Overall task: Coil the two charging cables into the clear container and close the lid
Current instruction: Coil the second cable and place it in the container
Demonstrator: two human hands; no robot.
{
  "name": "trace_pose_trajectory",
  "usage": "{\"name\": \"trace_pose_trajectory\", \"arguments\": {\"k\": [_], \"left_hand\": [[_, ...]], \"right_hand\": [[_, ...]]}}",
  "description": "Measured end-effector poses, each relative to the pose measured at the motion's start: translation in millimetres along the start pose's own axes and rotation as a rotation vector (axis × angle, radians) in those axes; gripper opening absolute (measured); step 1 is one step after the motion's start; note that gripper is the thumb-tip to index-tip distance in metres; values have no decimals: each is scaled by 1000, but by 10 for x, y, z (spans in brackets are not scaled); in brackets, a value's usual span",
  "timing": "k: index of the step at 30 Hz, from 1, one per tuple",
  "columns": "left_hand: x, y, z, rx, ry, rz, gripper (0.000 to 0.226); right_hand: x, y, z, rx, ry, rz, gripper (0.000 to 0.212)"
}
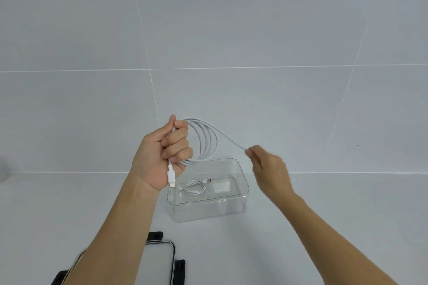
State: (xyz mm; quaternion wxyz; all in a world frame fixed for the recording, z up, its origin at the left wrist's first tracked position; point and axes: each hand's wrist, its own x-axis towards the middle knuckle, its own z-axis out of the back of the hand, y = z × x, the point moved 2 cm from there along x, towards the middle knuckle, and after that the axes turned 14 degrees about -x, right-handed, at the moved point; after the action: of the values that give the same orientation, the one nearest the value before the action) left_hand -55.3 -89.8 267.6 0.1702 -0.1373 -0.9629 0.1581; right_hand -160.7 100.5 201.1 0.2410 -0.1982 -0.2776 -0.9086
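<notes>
My left hand [162, 152] grips a white charging cable [207, 140] wound into several loops, held above the left end of the clear container [208, 206]. One plug of this cable hangs down below my left palm. My right hand [266, 164] pinches the cable's free end to the right of the loops, above the container's right side. A second, smaller white cable [194, 186] lies coiled on the container's floor. The lid [159, 261], clear with black clips, lies on the white surface at the lower left, partly covered by my left forearm.
The container stands on a white counter against a wall of large pale grey tiles. A small white patch shows on the container's floor to the right of the coiled cable.
</notes>
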Motion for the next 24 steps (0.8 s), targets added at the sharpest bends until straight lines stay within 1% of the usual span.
{"name": "trace_pose_trajectory", "arguments": {"k": [1, 2, 3, 4, 5, 6, 7, 8, 9, 10, 11, 12, 14, 16, 17, 18, 20, 22, 24], "left_hand": [[-14, -47, 21, -47, 41, 1, 38], [-30, -95, 52, -68, 53, -11, 42], [-55, -134, 73, -71, 54, -27, 43], [-72, -158, 78, -75, 56, -39, 42], [-86, -162, 66, -65, 42, -64, 37], [-98, -160, 57, -34, -9, -128, 29], [-118, -150, 47, 21, -107, -233, 21], [-133, -138, 37, 75, -200, -328, 15], [-138, -119, 23, 112, -267, -388, 12], [-132, -99, 19, 133, -313, -416, 12], [-122, -81, 30, 152, -352, -428, 13], [-115, -74, 58, 182, -396, -432, 15], [-118, -56, 128, 277, -477, -434, 21], [-108, -26, 207, 391, -533, -427, 27], [-97, 2, 241, 448, -552, -417, 29], [-89, 35, 273, 500, -572, -402, 30], [-85, 103, 326, 606, -616, -354, 31], [-105, 183, 350, 752, -634, -254, 29], [-139, 261, 353, 886, -617, -116, 22]], "right_hand": [[-59, -13, -73, 151, 175, -76, 24], [-115, -34, -125, 306, 305, -166, 24], [-158, -49, -155, 438, 383, -257, 24], [-191, -73, -182, 519, 405, -319, 24], [-207, -79, -186, 529, 384, -336, 24], [-204, -87, -192, 431, 337, -295, 24], [-208, -93, -197, 239, 294, -209, 25], [-218, -85, -201, -6, 278, -97, 24], [-243, -52, -197, -252, 286, 17, 23], [-274, -1, -186, -432, 311, 129, 22], [-308, 57, -166, -541, 357, 235, 23], [-344, 122, -146, -591, 413, 340, 24], [-416, 273, -90, -619, 513, 523, 23], [-475, 430, -7, -602, 538, 674, 19], [-498, 502, 33, -567, 520, 734, 19], [-514, 576, 89, -524, 485, 789, 19], [-520, 661, 184, -494, 348, 895, 21], [-482, 709, 299, -432, 186, 917, 23], [-433, 740, 392, -351, 94, 939, 15]]}}
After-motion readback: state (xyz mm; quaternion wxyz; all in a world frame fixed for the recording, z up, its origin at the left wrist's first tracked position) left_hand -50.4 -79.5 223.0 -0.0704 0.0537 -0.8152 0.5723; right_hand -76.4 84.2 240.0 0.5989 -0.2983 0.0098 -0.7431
